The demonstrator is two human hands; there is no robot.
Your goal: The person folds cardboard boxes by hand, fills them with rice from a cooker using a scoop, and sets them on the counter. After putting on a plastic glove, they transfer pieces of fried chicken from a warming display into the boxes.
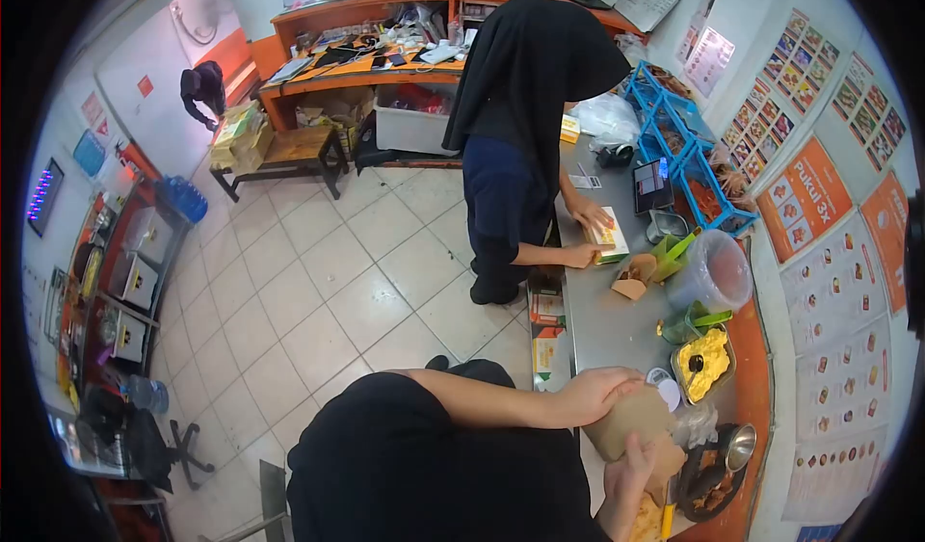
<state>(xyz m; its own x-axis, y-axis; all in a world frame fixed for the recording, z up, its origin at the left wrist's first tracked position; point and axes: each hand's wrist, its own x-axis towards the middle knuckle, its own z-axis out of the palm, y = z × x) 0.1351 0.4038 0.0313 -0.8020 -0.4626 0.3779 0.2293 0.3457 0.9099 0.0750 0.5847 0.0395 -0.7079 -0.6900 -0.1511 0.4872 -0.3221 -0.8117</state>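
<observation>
A brown kraft-paper piece, perhaps a food wrapper or carton (626, 428), is held between my two hands above the steel counter. My left hand (599, 395) wraps over its top edge, fingers bent. Lower down, my right hand (631, 467) grips its near side, thumb up. More brown paper (667, 457) shows beside it. Just beyond lie a round white lid-like disc (667, 391) and a glass dish of yellow food (703, 364) with a dark knob-like item on it. A dark pan with brown food (708, 494) and a yellow-handled knife (668, 515) are near my right hand.
A co-worker (515, 147) stands at the counter (617, 325), hands on a small white-yellow box (607, 237). A clear tub (710, 272), green scoops (672, 255) and blue baskets (708, 195) line the wall side. Another person (202, 89) bends near a bench (299, 145).
</observation>
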